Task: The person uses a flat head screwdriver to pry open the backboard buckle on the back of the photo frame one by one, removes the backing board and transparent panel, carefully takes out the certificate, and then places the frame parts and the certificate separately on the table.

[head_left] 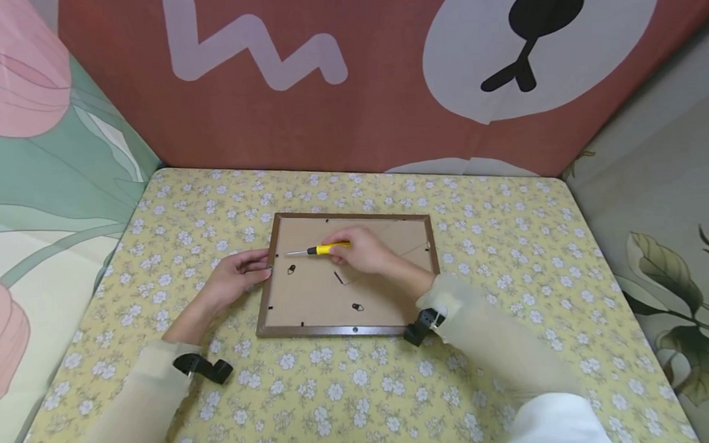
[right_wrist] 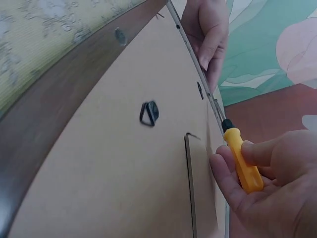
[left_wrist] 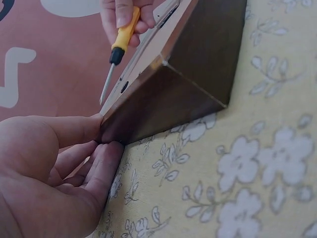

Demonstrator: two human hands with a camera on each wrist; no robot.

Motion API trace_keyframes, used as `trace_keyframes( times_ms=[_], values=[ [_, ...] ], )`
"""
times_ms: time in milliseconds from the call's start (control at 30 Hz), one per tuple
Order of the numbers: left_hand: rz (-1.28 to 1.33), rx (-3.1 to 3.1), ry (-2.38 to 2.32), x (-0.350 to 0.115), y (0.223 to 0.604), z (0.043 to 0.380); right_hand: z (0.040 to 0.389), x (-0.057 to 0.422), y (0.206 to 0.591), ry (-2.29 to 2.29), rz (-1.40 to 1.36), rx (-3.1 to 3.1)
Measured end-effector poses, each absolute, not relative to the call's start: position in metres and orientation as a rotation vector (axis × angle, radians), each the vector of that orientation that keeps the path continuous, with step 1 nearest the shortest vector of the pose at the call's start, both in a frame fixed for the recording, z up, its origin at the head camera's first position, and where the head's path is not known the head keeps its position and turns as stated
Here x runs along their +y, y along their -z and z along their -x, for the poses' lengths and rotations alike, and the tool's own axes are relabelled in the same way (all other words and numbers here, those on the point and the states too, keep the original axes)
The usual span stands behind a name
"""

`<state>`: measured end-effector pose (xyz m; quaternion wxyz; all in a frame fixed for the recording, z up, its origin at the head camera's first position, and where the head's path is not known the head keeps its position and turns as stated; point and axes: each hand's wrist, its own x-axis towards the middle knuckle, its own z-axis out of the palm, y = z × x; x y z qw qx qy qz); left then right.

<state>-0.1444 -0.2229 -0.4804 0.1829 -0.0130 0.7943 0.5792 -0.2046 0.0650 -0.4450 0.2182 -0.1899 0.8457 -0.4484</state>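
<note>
A brown picture frame [head_left: 329, 330] lies face down, its tan backing board [head_left: 316, 298] facing up. My left hand [head_left: 233, 278] holds the frame's left side, thumb and fingertips against the outer edge. Above the board, my right hand [head_left: 361, 249] grips a screwdriver [head_left: 322, 249] by its yellow handle [right_wrist: 242, 166], with the black collar showing ahead of the fingers. The thin metal shaft [left_wrist: 106, 84] points left, its tip close to a small black tab [head_left: 277, 255] at the frame's inner left edge. Part of the board is hidden under the right forearm.
Two black hanging loops [head_left: 292, 269] are fixed to the board, beside a stand flap [head_left: 340, 278]. More small black tabs [head_left: 327, 220] line the inner border. A yellow floral cloth [head_left: 496, 242] covers the table, with patterned fabric walls [head_left: 304, 132] behind and at both sides.
</note>
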Motion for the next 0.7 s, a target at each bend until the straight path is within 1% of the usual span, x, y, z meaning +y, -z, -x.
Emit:
trace_keyframes(
  times_ms=[233, 700],
  values=[
    [0.038, 2.235, -1.626, -0.224, 0.479, 0.143, 0.204, 0.053, 0.448, 1.222, 0.501, 2.344],
    [0.033, 2.239, -1.646, -0.223, 0.483, 0.146, 0.205, 0.046, 0.448, 1.264, 0.456, 2.305]
  ],
)
